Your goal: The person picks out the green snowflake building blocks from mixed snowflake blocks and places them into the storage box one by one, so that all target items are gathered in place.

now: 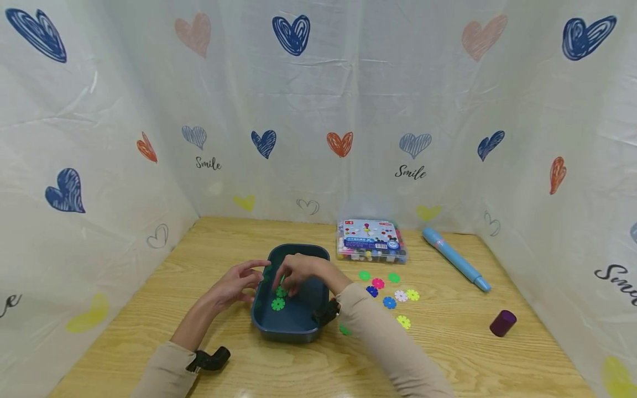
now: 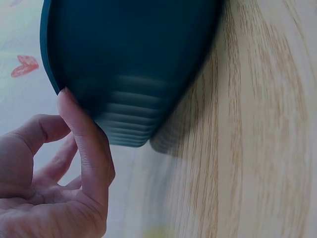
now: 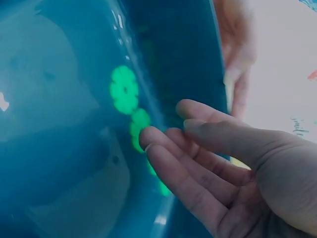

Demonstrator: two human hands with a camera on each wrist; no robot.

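A dark blue-green bin [image 1: 291,336] stands on the table. Inside it, green notched disc pieces [image 1: 277,304] lie in a row along the left wall, some partly hidden by fingers. My right hand [image 1: 300,269] reaches down into the bin. In the right wrist view, its loosely bent fingers [image 3: 185,186] are beside the green discs [image 3: 124,90], with nothing visibly gripped. My left hand [image 1: 238,284] is at the bin's left side. In the left wrist view, a fingertip of the left hand [image 2: 74,168] touches the rim of the bin [image 2: 44,47].
Right of the bin lie several loose notched discs, among them a pink one [image 1: 378,283] and a yellow one [image 1: 403,322]. Behind them sits a clear box of colored parts [image 1: 370,241]. A light blue tube [image 1: 455,258] and a purple cylinder [image 1: 503,323] are farther right.
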